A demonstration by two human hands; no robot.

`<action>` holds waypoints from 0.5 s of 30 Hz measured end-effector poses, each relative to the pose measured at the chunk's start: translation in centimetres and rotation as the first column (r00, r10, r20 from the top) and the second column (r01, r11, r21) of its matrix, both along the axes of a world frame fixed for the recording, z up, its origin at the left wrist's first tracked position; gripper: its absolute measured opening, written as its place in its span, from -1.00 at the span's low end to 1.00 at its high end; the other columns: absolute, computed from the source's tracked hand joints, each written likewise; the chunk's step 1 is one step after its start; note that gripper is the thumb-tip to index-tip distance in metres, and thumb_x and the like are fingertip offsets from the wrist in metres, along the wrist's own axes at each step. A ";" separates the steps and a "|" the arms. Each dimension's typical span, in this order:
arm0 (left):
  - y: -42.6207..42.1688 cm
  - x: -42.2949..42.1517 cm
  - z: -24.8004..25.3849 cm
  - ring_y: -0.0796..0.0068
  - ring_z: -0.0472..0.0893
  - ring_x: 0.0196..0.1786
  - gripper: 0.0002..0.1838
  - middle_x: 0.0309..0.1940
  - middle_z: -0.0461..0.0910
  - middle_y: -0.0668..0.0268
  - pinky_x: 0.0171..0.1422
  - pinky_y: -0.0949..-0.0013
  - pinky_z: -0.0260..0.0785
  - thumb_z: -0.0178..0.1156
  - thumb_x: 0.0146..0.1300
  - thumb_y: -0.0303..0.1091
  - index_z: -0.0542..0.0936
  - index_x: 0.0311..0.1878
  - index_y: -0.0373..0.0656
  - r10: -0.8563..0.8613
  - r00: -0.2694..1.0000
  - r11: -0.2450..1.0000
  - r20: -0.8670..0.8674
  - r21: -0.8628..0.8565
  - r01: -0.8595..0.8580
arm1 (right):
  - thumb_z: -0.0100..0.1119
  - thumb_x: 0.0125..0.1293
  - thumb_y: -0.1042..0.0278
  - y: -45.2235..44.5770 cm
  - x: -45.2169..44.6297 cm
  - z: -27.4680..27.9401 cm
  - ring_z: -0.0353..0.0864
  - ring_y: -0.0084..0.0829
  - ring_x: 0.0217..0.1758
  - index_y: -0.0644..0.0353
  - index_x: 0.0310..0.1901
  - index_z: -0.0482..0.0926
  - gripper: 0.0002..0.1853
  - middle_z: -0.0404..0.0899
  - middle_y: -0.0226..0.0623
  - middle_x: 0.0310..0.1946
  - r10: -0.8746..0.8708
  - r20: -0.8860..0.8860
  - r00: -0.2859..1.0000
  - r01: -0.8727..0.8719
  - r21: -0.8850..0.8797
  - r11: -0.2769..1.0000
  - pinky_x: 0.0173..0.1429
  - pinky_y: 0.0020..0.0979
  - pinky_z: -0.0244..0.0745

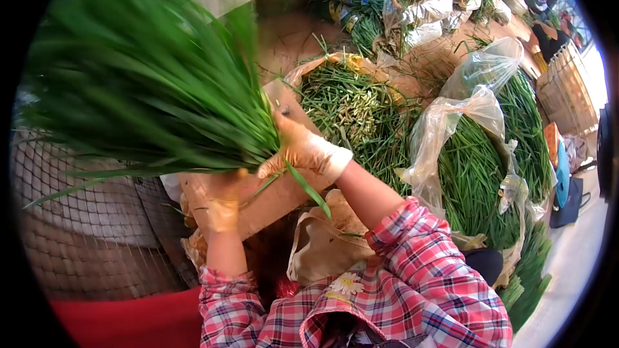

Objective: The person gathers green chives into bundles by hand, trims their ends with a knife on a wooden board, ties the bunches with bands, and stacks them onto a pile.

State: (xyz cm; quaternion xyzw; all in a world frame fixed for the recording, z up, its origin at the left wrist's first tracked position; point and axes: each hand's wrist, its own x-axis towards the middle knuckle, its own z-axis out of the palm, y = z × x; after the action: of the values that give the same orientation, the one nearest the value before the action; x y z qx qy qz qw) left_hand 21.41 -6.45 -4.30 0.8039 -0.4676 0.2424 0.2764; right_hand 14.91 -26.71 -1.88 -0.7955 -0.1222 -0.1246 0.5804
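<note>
A large bunch of long, flat green leaves, which look like garlic chives (174,103), fans out toward the upper left, its tips blurred by motion. Gripping the bunch near its narrow end is my right hand (300,148), in a thin pale glove, with the thumb across the stems. My left hand (222,203), gloved too, is just below the bunch at its base; its fingers are smeared and partly hidden, so its hold is unclear. Beneath both hands lies a tan board (258,212).
An open bag of cut stems and trimmings (354,103) stands beyond the board. To the right are plastic bags of green leaves (474,174). Wrapped bundles (419,6) are stacked at the back. Black netting (77,193) covers the left side, and a woven basket (567,87) stands far right.
</note>
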 end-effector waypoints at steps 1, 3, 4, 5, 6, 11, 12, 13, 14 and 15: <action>-0.6 -0.6 -1.0 0.16 0.45 0.11 -0.47 0.09 0.43 0.13 0.20 0.20 0.29 0.18 0.15 -0.20 0.37 0.16 -0.21 0.045 0.994 0.997 0.100 0.058 -0.051 | 0.66 -0.46 0.16 -0.2 0.4 -4.1 0.24 -0.18 0.34 0.15 0.42 -0.34 0.49 0.21 -0.03 0.30 0.028 -0.066 0.997 -0.021 0.104 0.994 0.36 -0.31 0.20; -0.1 0.6 -5.2 0.18 0.50 0.04 -0.58 0.03 0.49 0.14 0.14 0.20 0.34 0.16 0.20 -0.30 0.42 0.12 -0.20 0.140 0.986 0.982 0.085 0.112 -0.149 | 0.56 -0.29 0.41 -0.2 -0.6 -4.0 0.31 -0.33 0.26 0.06 0.38 -0.04 0.18 0.34 -0.21 0.21 0.178 -0.307 0.935 -0.041 0.404 0.914 0.25 -0.34 0.30; 0.6 1.9 -7.9 0.21 0.52 0.01 -0.59 -0.01 0.52 0.15 0.11 0.20 0.35 0.18 0.20 -0.27 0.44 0.10 -0.19 0.201 0.979 0.969 0.022 0.139 -0.202 | 0.51 -0.21 0.54 -0.2 -1.2 -4.1 0.34 -0.40 0.22 0.01 0.36 0.11 0.04 0.40 -0.30 0.17 0.244 -0.408 0.880 0.013 0.533 0.846 0.20 -0.36 0.36; 1.1 2.6 -9.4 0.28 0.51 0.02 -0.55 0.00 0.51 0.19 0.10 0.24 0.35 0.22 0.17 -0.26 0.43 0.11 -0.21 0.079 0.967 0.993 -0.242 -0.062 -0.097 | 0.49 -0.20 0.57 -0.2 -1.7 -2.1 0.35 -0.41 0.20 0.01 0.35 0.15 0.01 0.42 -0.31 0.15 0.216 -0.491 0.844 0.056 0.481 0.875 0.18 -0.36 0.37; 0.5 3.2 -9.7 0.34 0.50 0.04 -0.50 0.02 0.50 0.23 0.09 0.28 0.35 0.27 0.13 -0.25 0.41 0.11 -0.22 -0.102 0.886 0.957 -0.453 -0.289 -0.038 | 0.48 -0.19 0.60 -0.2 -2.3 -0.2 0.36 -0.42 0.19 0.01 0.33 0.20 -0.03 0.44 -0.32 0.13 0.188 -0.569 0.800 0.093 0.427 0.899 0.17 -0.37 0.38; -2.6 0.5 -6.0 0.39 0.37 0.18 -0.46 0.14 0.39 0.23 0.21 0.30 0.28 0.19 0.18 -0.23 0.34 0.19 -0.21 -0.326 0.594 0.904 -0.735 -0.427 -0.032 | 0.48 -0.15 0.42 0.5 -3.6 -3.7 0.36 -0.28 0.19 0.07 0.28 0.25 -0.12 0.36 -0.25 0.20 -0.162 -0.136 0.977 0.199 0.333 0.921 0.15 -0.29 0.39; -2.6 -0.1 -4.6 0.37 0.28 0.27 -0.43 0.24 0.29 0.20 0.28 0.27 0.21 0.09 0.25 -0.17 0.27 0.28 -0.18 -0.395 0.440 0.899 -0.806 -0.437 0.005 | 0.49 -0.16 0.38 0.8 -3.9 -3.4 0.36 -0.26 0.20 0.07 0.28 0.25 -0.11 0.34 -0.23 0.21 -0.380 0.100 0.920 0.389 -0.088 0.917 0.15 -0.27 0.39; -2.6 -0.5 -4.2 0.36 0.23 0.32 -0.42 0.29 0.24 0.19 0.31 0.25 0.17 0.04 0.28 -0.14 0.24 0.32 -0.16 -0.421 0.347 0.897 -0.838 -0.442 0.020 | 0.49 -0.16 0.37 0.6 -3.5 -4.5 0.39 -0.30 0.15 0.14 0.24 0.29 -0.16 0.40 -0.20 0.14 -0.144 -0.105 0.984 0.164 0.221 0.961 0.15 -0.28 0.39; -2.7 -0.9 -3.7 0.35 0.18 0.36 -0.40 0.34 0.19 0.18 0.35 0.23 0.14 -0.01 0.32 -0.11 0.20 0.36 -0.15 -0.437 0.251 0.896 -0.864 -0.444 0.031 | 0.49 -0.15 0.37 0.4 -3.3 -5.7 0.43 -0.33 0.11 0.20 0.19 0.32 -0.21 0.46 -0.16 0.07 0.089 -0.271 0.958 0.072 0.530 0.845 0.15 -0.28 0.40; -1.5 -1.1 -3.3 0.33 0.26 0.30 -0.40 0.28 0.27 0.17 0.32 0.25 0.19 0.09 0.24 -0.15 0.26 0.30 -0.17 -0.245 0.587 0.968 -0.772 -0.234 0.095 | 0.48 -0.13 0.38 0.6 -2.6 -5.9 0.45 -0.38 0.06 0.22 0.16 0.34 -0.25 0.49 -0.18 0.02 0.132 -0.298 0.945 0.056 0.547 0.835 0.13 -0.30 0.41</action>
State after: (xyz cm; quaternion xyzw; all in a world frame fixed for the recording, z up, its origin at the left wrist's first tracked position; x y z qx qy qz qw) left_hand 20.34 -7.95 -7.62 0.7525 -0.3485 -0.1293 0.5437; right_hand 12.32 -26.09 -7.79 -0.6024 -0.0003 -0.0103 0.7981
